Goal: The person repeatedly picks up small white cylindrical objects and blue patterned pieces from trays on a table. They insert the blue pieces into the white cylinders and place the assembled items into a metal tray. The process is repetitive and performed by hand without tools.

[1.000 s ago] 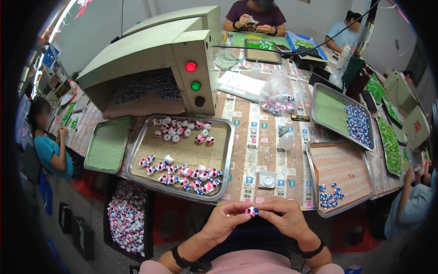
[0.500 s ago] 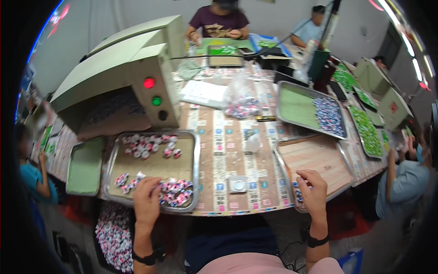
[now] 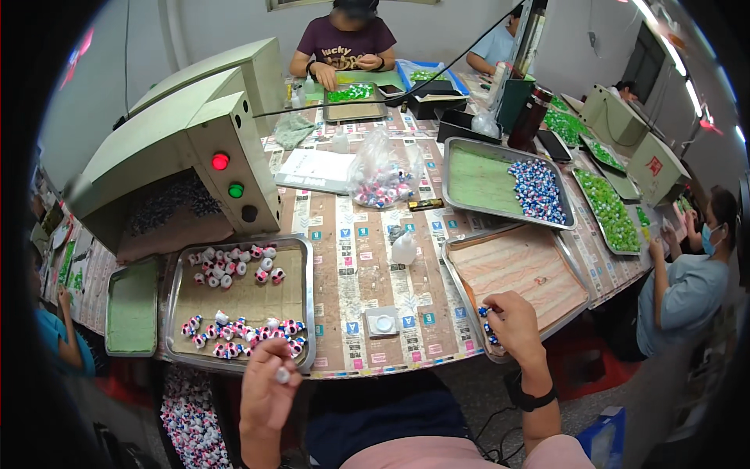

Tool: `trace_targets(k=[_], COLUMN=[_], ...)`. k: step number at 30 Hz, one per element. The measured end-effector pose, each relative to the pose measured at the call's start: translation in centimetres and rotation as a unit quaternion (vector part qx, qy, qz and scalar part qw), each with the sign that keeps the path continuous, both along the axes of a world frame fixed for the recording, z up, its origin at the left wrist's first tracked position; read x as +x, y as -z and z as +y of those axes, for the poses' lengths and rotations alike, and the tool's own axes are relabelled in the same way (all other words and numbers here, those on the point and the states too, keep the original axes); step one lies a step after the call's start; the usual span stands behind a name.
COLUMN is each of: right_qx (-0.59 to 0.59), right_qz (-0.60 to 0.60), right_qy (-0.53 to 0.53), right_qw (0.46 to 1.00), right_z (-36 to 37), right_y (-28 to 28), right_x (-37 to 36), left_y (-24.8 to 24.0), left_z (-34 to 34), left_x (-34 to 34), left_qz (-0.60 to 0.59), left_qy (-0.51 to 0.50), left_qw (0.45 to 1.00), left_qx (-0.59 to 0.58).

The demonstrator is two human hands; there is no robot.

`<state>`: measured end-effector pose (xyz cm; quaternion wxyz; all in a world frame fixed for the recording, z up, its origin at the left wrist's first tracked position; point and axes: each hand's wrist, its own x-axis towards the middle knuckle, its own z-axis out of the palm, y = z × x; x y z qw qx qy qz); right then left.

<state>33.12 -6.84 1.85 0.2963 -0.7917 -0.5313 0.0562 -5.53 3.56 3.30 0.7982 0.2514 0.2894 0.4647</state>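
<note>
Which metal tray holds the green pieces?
The long tray at the far right, filled with green pieces. The tray beside it holds blue and white ones; the tray by the left hand pink and white.

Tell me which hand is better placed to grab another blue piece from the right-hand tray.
Right. The right hand already rests at the near corner of the wood-lined tray, touching the blue pieces. The left hand is across the table, pinching a small white piece.

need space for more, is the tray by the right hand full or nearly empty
Nearly empty: the tray shows mostly bare liner, with a few small blue pieces at the right hand.
</note>
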Motion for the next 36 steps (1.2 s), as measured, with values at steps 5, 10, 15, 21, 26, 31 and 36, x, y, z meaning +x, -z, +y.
trace_targets(k=[5,10,15,21,26,31,36], right_qx=[0.072,0.035,-0.045,-0.035,0.061,0.031,0.052], right_qz=[0.260,0.368,0.523,0.484,0.230,0.164,0.034], right_qy=[0.045,-0.146,-0.159,-0.142,-0.189,-0.194,-0.234], right_qw=[0.962,0.918,0.836,0.863,0.953,0.967,0.970], right_z=[0.4,0.1,1.5,3.4,5.4,6.9,7.9], right_y=[-0.8,-2.0,-1.8,-1.3,-0.9,-0.6,0.0], right_x=[-1.9,-4.7,-8.3,-10.3,-11.0,-11.8,-11.9], left_y=[1.6,0.5,1.3,3.5,3.0,3.5,3.6], left_z=[-2.0,-2.4,-2.9,-3.0,-3.4,-3.6,-3.7], left_x=[2.2,4.5,4.2,3.5,3.6,3.1,3.2], left_qz=[-0.055,-0.047,-0.085,-0.119,-0.052,-0.048,-0.055], left_qy=[0.085,0.161,0.172,0.152,0.139,0.155,0.151], left_qw=[0.993,0.982,0.978,0.974,0.982,0.978,0.978], left_qx=[-0.061,-0.086,-0.087,-0.122,-0.117,-0.129,-0.136])
